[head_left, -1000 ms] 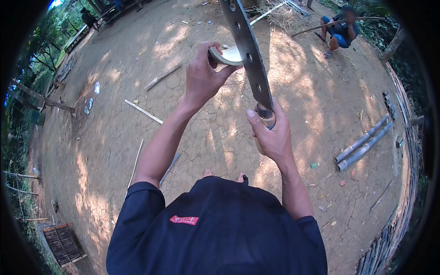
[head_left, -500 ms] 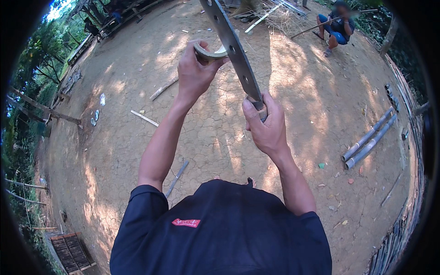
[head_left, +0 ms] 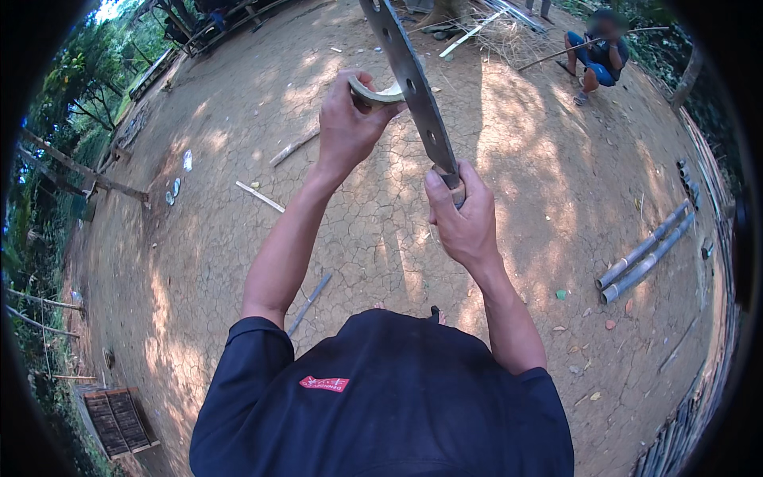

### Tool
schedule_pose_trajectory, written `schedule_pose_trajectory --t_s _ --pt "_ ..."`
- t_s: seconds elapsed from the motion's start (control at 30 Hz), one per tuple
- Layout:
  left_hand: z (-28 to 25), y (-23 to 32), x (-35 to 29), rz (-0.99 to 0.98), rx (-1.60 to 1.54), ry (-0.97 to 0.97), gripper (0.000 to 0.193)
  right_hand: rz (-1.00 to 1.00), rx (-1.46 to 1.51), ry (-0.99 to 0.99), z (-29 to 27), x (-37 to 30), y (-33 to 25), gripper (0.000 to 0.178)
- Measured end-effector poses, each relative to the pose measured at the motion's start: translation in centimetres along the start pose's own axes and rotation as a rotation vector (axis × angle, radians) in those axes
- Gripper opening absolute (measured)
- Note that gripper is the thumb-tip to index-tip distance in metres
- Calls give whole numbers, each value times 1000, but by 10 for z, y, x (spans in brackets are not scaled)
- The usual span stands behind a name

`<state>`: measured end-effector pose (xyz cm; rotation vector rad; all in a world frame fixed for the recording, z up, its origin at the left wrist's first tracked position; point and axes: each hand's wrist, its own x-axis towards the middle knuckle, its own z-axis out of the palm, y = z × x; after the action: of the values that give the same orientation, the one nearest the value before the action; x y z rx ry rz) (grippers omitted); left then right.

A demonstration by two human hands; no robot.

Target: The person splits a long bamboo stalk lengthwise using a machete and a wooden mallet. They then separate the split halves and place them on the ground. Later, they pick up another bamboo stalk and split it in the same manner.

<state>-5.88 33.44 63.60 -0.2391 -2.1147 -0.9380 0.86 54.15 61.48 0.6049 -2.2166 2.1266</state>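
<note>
Fingers first: right hand (head_left: 465, 226) wrapped tight round the handle of a long machete (head_left: 413, 87), thumb up along the grip, all fingers closed on it. Left hand (head_left: 346, 127) pinching a curved bamboo strip (head_left: 377, 94), thumb on top, fingers curled under, the piece pressed vs. the flat steel w/ its free end touching the blade about mid-length.

Step in hand, as I read it: shaving or trimming that curved piece against the blade's edge, held up in front of the chest. Next move prob. calls for a steady right wrist, the left drawing the strip along the edge in a short controlled stroke, fingertips kept off the sharp side. Slip risk is on the left thumb.

Orientation: blade's long axis runs up and slightly left from the right fist, tip pointing away from the body and out past the top of the view; row of holes along the steel. The strip's arc lies across it, roughly at right angles.

Around: cracked dirt yard (head_left: 238, 238), bamboo poles (head_left: 644, 254) on the right, loose sticks (head_left: 258, 196) on the left, another person (head_left: 596, 60) crouching well away at the top right.
</note>
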Motion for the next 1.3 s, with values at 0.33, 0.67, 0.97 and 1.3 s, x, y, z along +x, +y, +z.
schedule_pose_trajectory --t_s 0.33,0.67,0.97,1.3 --pt "2 6 -2 -55 52 -45 51 -7 -32 3 -2 4 9 44" --pt "7 4 -19 -31 60 -34 51 23 -99 -17 -10 -7 4 44" --pt "16 13 -22 -29 46 -36 52 7 3 20 -21 -13 0 43" --pt "23 13 -25 -6 53 -23 54 83 -24 -13 -24 -9 20 43"
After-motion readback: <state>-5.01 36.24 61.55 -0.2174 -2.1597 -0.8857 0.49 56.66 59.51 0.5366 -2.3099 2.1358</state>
